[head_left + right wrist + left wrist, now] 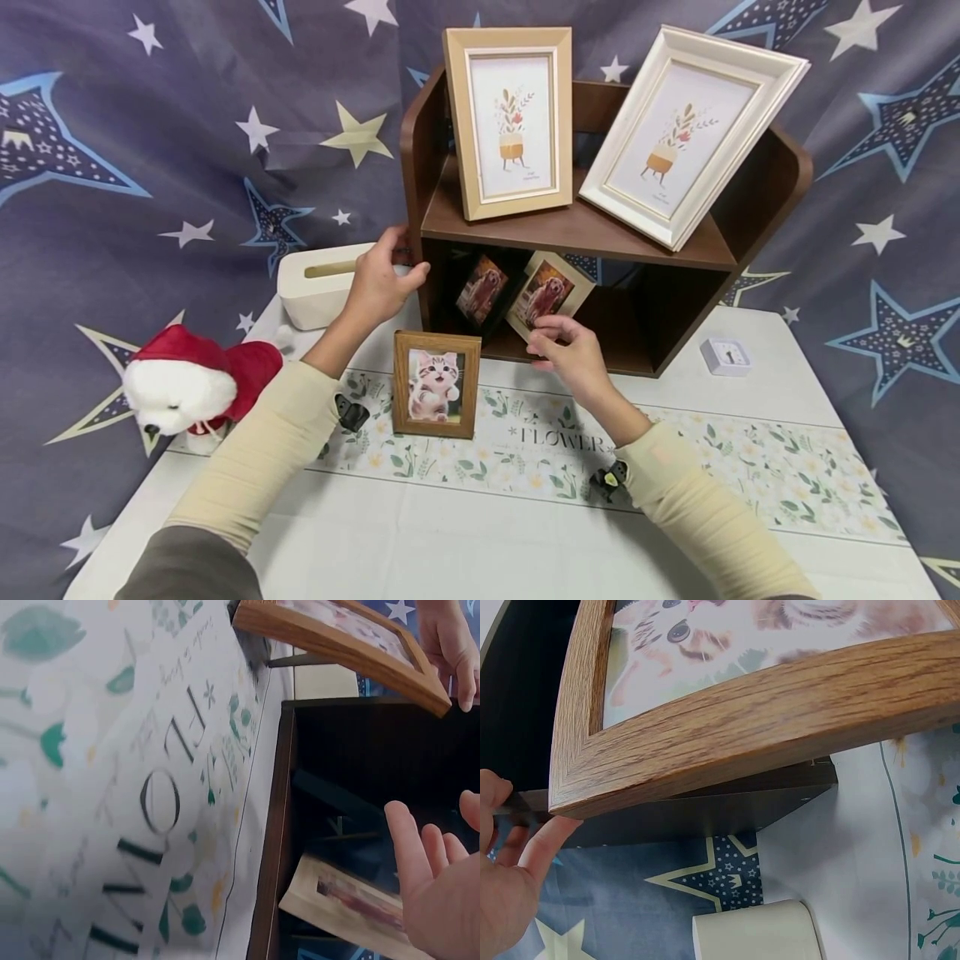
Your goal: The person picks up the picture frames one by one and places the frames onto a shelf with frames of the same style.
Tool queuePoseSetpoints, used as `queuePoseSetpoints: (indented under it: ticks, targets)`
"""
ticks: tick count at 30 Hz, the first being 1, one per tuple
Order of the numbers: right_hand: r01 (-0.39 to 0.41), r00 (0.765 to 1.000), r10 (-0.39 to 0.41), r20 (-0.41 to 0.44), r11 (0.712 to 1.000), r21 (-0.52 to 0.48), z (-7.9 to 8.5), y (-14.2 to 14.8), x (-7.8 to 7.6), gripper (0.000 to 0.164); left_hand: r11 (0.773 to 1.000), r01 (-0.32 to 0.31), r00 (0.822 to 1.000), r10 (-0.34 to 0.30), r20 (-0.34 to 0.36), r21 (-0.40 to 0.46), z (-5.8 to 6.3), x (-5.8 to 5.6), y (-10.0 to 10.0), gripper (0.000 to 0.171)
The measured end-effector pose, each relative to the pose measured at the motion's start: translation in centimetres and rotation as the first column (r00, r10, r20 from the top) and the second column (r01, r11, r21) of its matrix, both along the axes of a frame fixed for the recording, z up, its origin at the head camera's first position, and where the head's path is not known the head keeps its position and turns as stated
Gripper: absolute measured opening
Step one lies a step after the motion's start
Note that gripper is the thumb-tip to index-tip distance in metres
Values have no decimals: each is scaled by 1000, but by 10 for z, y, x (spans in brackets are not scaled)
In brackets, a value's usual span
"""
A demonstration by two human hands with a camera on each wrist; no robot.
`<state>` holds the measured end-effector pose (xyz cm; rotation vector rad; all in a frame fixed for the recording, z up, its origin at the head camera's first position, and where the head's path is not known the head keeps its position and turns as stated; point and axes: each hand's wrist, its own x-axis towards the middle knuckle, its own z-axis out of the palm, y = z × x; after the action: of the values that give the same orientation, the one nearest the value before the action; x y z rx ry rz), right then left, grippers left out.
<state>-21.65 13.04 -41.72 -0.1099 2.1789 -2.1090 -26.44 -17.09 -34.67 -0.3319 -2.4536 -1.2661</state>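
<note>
My left hand (378, 279) grips the left side panel of a dark brown wooden shelf (517, 225), seen also at the edge of the left wrist view. In the shelf's lower compartment, a black photo frame (482, 292) stands beside a tilted cream photo frame (550, 293); both show a dog. My right hand (573, 354) is just in front of the cream frame, its fingers loosely bent and holding nothing. In the right wrist view a gap shows between these fingers and the frame. A brown wood-grain frame with a kitten picture (437, 385) stands before the shelf.
On the shelf top stand an upright tan frame (517, 125) and a tilted white frame (693, 137). Left are a cream tissue box (315, 287) and a white plush dog in red (180, 379). A small clock (725, 357) sits right. A floral runner (750, 467) crosses the table.
</note>
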Motion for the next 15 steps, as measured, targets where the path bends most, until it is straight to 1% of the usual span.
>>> queuePoseSetpoints:
  ticks: [8,15]
  targets:
    - [-34,999,34,-7,999,-3,-2,-12,2,31,1000,-3,1000,3,4,-5,-1,0,0,59]
    - [-77,997,77,0,997,-22,-5,-23,4,34,1000,-3,1000,3,1,0,0,0,0,59]
